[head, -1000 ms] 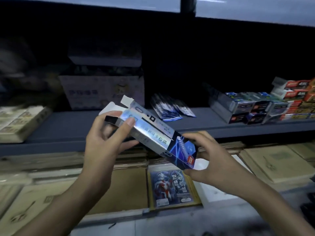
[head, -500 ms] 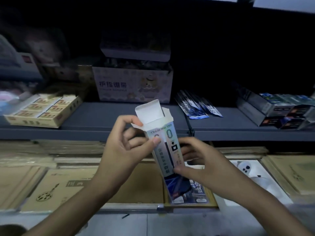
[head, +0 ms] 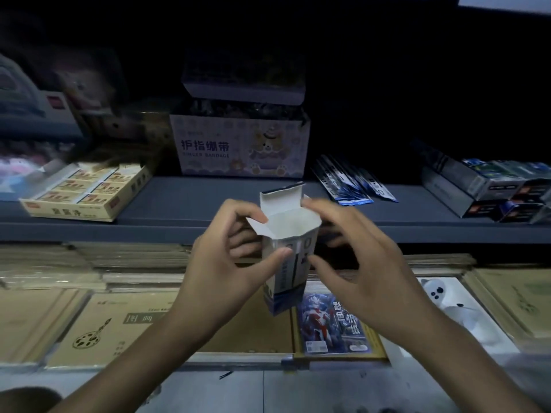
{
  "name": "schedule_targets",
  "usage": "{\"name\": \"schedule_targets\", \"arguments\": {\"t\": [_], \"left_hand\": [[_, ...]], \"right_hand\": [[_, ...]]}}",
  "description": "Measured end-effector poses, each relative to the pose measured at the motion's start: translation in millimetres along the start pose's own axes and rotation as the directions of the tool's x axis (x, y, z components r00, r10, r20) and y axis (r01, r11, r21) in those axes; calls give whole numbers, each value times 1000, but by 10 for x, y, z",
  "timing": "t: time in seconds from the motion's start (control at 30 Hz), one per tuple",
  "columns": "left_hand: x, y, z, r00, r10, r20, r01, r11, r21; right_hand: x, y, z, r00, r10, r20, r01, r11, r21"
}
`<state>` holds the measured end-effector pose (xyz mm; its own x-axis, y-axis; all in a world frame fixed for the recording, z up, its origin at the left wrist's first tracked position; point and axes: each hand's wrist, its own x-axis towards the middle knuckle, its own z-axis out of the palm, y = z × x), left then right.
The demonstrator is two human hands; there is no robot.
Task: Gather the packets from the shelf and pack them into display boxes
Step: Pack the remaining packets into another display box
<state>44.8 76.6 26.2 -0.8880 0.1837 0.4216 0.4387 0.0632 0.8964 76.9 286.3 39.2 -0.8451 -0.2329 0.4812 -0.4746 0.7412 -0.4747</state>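
A narrow white and blue display box point(head: 290, 274) stands upright in front of me, its top flaps open and its white inside showing. My left hand point(head: 222, 265) grips it from the left, thumb on the front face and fingers behind. My right hand point(head: 368, 263) hovers at the box's right side with fingers spread; its index fingertip touches the top rim and its thumb sits just off the front. Several blue packets point(head: 350, 181) lie fanned out on the grey shelf point(head: 208, 201) behind.
A finger bandage carton point(head: 238, 146) stands at the back of the shelf, a yellow tray of small boxes point(head: 86, 190) at left, silver display boxes point(head: 480, 186) at right. Below lie flat brown card packs point(head: 110, 320) and a blue hero picture pack point(head: 334, 321).
The box went from lying tilted to standing upright with its open end up. My right hand left the box's lower end and rose to its top rim. The view shifted left.
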Motion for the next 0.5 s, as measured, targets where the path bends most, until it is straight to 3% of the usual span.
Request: {"name": "schedule_targets", "arguments": {"t": [0.1,0.27,0.4,0.5], "left_hand": [[-21,17,-11,999,50,13,-51,995,87],[-62,35,11,992,120,-28,-117,988,96],[-94,22,68,986,135,-103,-128,989,68],[-80,30,115,976,125,-181,-122,992,23]], "right_hand": [[-22,58,-24,995,-98,-15,93,974,-205],[-59,69,-37,998,20,-53,-26,992,-121],[-109,-25,85,979,152,-135,-131,979,155],[-90,-131,212,933,347,-101,-262,842,472]]}}
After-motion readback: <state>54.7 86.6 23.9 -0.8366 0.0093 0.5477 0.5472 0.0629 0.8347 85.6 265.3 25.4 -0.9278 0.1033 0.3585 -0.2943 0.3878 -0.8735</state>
